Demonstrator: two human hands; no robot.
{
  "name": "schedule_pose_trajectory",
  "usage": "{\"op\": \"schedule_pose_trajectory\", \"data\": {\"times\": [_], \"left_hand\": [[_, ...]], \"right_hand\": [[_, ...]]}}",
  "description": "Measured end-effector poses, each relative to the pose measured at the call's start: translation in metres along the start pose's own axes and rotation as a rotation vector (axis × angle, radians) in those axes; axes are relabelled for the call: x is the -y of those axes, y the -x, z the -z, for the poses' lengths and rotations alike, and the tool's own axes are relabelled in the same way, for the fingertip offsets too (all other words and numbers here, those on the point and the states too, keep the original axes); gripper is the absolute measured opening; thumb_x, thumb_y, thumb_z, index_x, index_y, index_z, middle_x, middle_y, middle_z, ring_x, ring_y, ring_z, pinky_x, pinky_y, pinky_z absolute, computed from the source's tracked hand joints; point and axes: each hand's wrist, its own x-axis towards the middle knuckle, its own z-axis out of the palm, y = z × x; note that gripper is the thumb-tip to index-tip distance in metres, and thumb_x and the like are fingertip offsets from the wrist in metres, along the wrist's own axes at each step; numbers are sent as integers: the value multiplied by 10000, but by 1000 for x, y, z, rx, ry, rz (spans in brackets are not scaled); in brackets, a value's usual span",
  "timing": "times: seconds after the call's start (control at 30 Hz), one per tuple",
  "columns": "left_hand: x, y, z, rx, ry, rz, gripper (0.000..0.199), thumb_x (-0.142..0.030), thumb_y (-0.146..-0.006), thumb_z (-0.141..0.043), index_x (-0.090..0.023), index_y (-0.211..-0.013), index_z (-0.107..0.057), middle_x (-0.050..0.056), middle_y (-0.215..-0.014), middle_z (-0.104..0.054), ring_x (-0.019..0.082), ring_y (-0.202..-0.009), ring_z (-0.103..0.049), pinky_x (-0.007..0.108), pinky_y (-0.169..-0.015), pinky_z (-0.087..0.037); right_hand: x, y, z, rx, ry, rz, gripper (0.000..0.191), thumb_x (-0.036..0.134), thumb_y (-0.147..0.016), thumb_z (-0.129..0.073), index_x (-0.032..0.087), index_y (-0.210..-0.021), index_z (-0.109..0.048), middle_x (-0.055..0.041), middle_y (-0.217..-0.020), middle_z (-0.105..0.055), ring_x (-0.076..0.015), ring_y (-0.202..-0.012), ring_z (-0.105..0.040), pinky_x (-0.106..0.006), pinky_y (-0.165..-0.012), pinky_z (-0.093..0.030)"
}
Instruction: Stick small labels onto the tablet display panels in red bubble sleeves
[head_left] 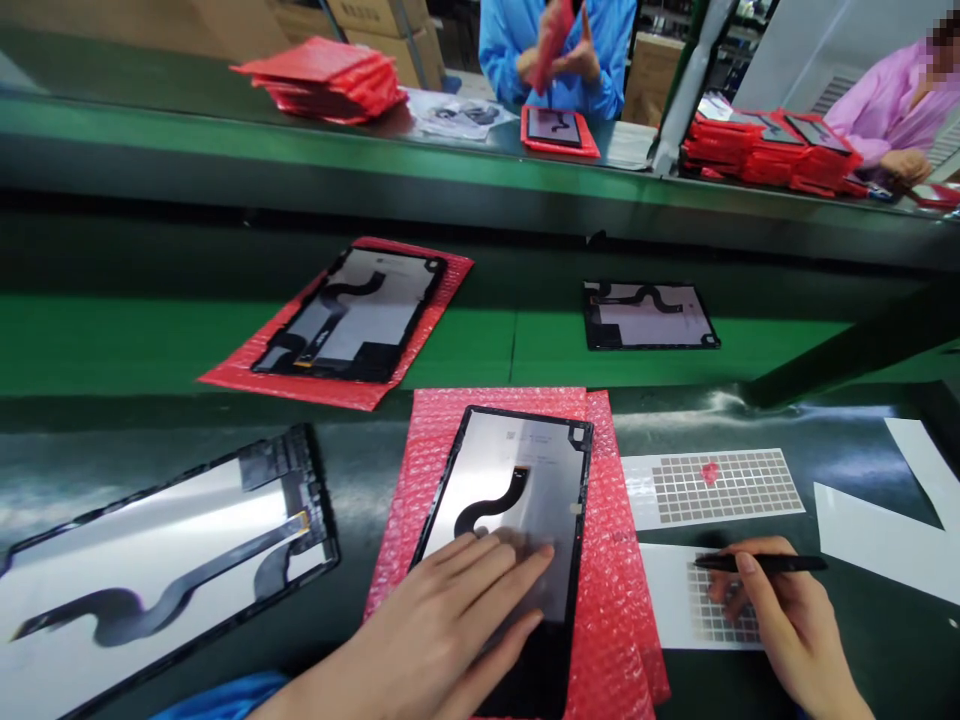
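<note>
Here I am at the fine work: I'd judge I'm picking at a small square on the lower sheet (664, 600), with the display panel (555, 470) under my other hand. That calls for a light, level tip at one square's edge, and a steady panel.

Clock centred on that panel: it lies on red bubble wrap (615, 560), the lower sheet at three o'clock, the upper sheet (727, 490) between two and three, a red scrap (709, 472) on it. A larger-looking panel (202, 530) sits at nine; two more, at eleven (375, 300) and one (645, 315), lie on the green surface (525, 350).

Left hand (442, 610): reaching in from seven, palm down, fingers slightly spread over the panel and aimed at two, thumb apart. Right hand (802, 620): in from five, fingers curled, thumb and forefinger pinching a slim black tool (787, 563), its tip towards nine. Whether that tip has caught a square, I can't tell.
</note>
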Motion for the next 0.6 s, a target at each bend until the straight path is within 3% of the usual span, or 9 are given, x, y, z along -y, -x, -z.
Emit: {"op": "schedule_pose_trajectory", "data": {"times": [0.1, 0.27, 0.4, 0.6], "left_hand": [[5, 9, 8, 75, -35, 39, 398, -190, -1152, -333, -102, -1491, -522, 68, -1004, -785, 200, -812, -752, 367, -847, -589], [10, 28, 10, 175, -160, 101, 488, -229, -1139, -341, -94, -1605, -400, -16, -806, -729, 196, -725, -735, 496, -1150, -470], [6, 38, 1, 264, -220, 111, 601, -214, -1077, -373, -48, -1652, -333, -17, -728, -715, 213, -668, -724, 518, -1176, -449], [-9, 31, -11, 346, -407, 99, 715, -362, -976, -607, -6, -1586, -497, 18, -600, -706, 249, -581, -700, 525, -1122, -498]], "right_hand": [[1, -2, 2, 16, -12, -23, 270, 530, -1073, -655, 261, -1081, -677, -56, -812, -770, -253, -627, -729, -336, -532, -614], [11, -10, 3, 58, -92, -60, 306, 522, -1070, -672, 219, -1052, -703, -67, -769, -755, -256, -647, -732, -339, -564, -633], [15, -14, 7, 35, -209, -112, 321, 514, -1036, -732, 195, -995, -739, -81, -744, -762, -251, -617, -731, -336, -572, -625], [29, -25, 2, -49, -342, -97, 298, 471, -998, -776, 189, -903, -766, -85, -674, -752, -237, -523, -713, -326, -541, -629]]}}
